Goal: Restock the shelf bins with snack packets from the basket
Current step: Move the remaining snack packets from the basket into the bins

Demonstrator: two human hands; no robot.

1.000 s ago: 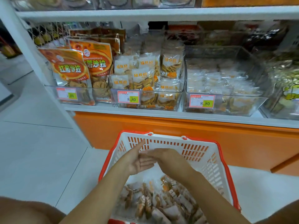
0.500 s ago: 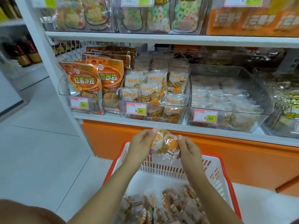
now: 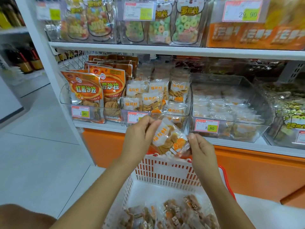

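both hands [image 3: 166, 141] pinch a snack packet [image 3: 168, 139] above the basket [image 3: 171, 172].

Top shelf: clear pouches of ring gummies [image 3: 179, 28], orange cartons [image 3: 254, 36] to their right, a 29.90 price tag [image 3: 242, 11] above those. Orange sweet-potato chip bags [image 3: 85, 93] stand upright, mid-level left. Dark bottles [image 3: 24, 61] far left, blurred. Orange base panel [image 3: 255, 176] meets pale tiled floor [image 3: 41, 154].

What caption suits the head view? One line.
Left hand and right hand pinch a clear orange-printed snack packet above the red-rimmed white plastic basket.
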